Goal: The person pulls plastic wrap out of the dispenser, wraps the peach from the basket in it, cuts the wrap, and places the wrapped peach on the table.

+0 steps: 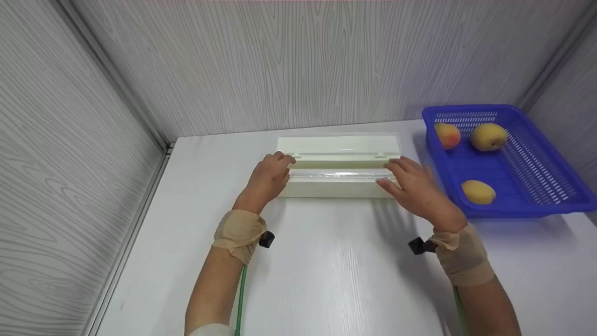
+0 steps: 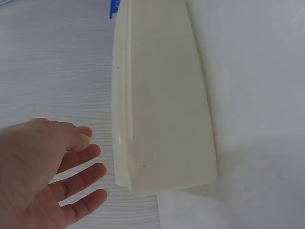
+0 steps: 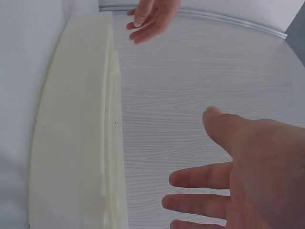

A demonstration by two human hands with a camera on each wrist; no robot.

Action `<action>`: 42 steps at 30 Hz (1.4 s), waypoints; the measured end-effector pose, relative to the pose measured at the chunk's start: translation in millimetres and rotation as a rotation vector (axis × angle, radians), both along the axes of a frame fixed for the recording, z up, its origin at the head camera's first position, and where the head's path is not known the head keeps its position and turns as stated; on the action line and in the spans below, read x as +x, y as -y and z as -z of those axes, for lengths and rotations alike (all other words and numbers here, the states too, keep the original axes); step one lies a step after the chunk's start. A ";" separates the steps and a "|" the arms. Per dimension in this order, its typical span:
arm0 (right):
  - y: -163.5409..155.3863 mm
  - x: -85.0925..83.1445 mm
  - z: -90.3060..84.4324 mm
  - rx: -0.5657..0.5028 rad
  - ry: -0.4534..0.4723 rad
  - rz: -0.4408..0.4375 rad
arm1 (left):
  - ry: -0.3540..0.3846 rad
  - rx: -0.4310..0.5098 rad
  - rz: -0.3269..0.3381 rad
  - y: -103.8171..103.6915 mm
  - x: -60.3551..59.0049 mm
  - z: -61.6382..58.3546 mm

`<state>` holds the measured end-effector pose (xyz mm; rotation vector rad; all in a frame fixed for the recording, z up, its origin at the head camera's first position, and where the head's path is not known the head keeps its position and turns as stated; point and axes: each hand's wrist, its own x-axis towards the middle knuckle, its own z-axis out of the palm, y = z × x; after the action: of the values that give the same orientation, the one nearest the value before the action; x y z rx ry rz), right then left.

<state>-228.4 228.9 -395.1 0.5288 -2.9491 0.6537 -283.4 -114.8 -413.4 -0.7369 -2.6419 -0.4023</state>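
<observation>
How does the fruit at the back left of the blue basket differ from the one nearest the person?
The back-left fruit shows a red-orange blush and looks rounder; the nearest fruit is plain yellow and more oval. The first lies by the far wall of the blue basket, the second by its near rim. Both lie loose in the basket, untouched.

Three views, one shared box
Head camera looked down from above; both wrist cameras sat close, facing the cream dispenser box [image 1: 339, 165] all three shared.

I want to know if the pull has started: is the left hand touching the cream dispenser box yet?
Apart. The left wrist view shows the left hand open, with bare table between its fingertips and the cream dispenser box.
</observation>
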 end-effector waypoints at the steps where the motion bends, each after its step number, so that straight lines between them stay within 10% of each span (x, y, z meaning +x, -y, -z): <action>1: 1.2 -4.6 -0.4 0.018 -0.013 -0.007 | 0.013 -0.007 0.003 -2.3 -4.2 0.3; 20: 3.9 -42.3 11.0 0.191 -0.147 -0.074 | 0.024 -0.536 -0.167 -39.2 -35.1 -3.3; 25: 1.0 -44.2 16.4 0.194 -0.152 -0.078 | 0.079 -0.568 -0.204 -40.4 -35.3 -1.8; 42: 3.6 -42.7 16.4 0.211 -0.143 -0.105 | -0.095 -0.431 -0.148 -26.8 -34.1 5.6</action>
<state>-271.0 225.3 -411.5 0.7200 -2.8850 0.2993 -317.5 -88.0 -419.0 -0.6554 -2.6950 0.2464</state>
